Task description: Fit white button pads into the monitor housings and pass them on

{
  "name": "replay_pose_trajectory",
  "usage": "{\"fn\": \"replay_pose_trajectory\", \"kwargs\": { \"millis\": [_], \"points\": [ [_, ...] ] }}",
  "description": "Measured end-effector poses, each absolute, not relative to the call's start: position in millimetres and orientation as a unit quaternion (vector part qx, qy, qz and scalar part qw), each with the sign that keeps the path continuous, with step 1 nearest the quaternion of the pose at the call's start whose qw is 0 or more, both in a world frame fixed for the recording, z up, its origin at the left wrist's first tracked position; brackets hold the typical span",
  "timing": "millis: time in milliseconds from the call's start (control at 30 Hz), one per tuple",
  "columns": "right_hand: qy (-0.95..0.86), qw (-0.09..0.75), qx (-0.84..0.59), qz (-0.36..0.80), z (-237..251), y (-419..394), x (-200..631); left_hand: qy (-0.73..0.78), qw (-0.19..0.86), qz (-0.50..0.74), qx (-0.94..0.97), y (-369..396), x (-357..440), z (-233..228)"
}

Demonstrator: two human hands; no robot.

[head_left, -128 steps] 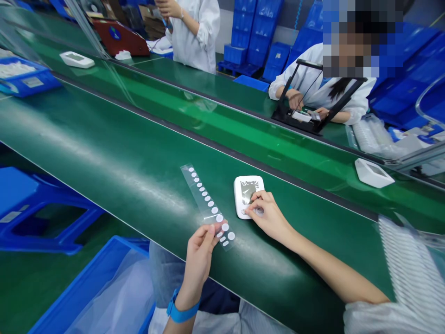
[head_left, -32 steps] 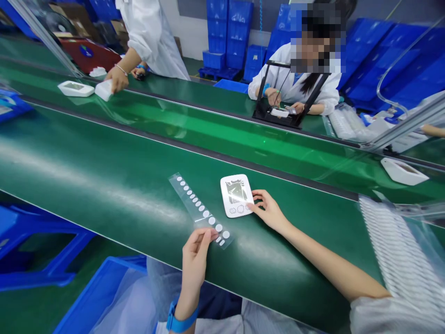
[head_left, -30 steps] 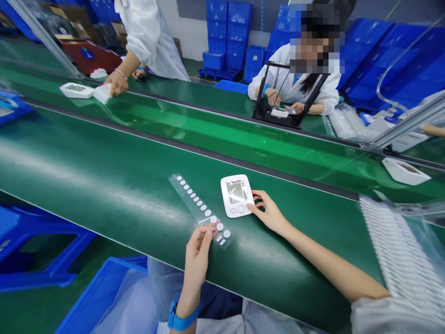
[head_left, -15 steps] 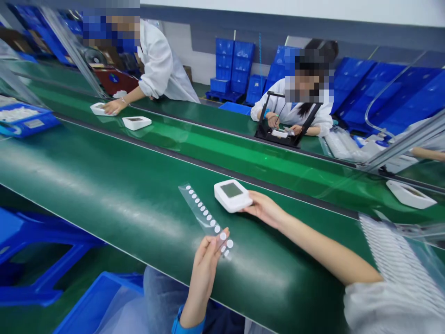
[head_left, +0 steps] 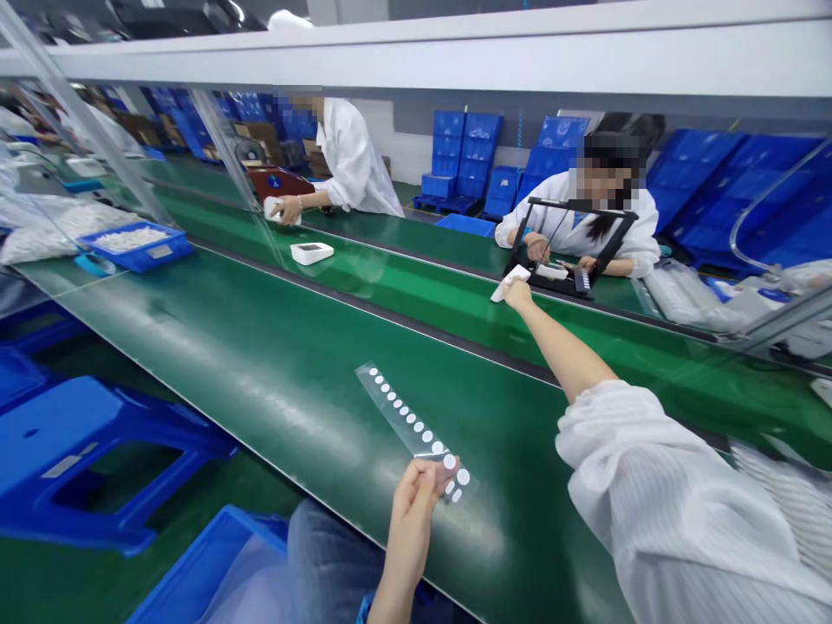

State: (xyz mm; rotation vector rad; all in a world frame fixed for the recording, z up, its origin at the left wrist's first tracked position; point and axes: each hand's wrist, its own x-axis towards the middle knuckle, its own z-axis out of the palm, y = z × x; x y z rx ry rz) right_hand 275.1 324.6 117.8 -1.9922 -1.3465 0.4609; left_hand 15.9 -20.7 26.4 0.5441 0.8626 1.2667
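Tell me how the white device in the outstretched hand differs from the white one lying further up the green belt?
The white device in the right hand is gripped at arm's length, tilted and seen edge-on, its face hidden. The white device on the belt lies flat and untouched, its grey screen facing up. The held one is beside the black frame; the other is near the blue tray. Both look like white plastic casings of similar shape.

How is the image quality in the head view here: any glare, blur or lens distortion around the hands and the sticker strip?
Head view: wide-angle bending curves the green belt and overhead shelf; soft glare streaks the belt beside the sticker strip; the left hand is sharp, the outstretched right hand and its white device slightly soft; faces are pixelated.
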Motion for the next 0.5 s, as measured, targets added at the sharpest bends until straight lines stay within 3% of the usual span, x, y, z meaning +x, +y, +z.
{"fn": "replay_pose_trajectory", "kwargs": {
  "millis": [267,400,500],
  "points": [
    [-0.637,0.296,-0.701,0.125,110.0,273.3,254.9,0.411,0.673,0.538,0.297,-21.8,16.9,30.2],
    [-0.758,0.364,-0.527,0.122,117.7,180.7,206.7,0.431,0.663,0.542,0.284,-21.1,16.7,30.4],
    [-0.783,0.411,-0.393,0.252,114.3,97.8,178.9,0.422,0.668,0.537,0.296,-20.5,15.4,27.9]
  ]
}}
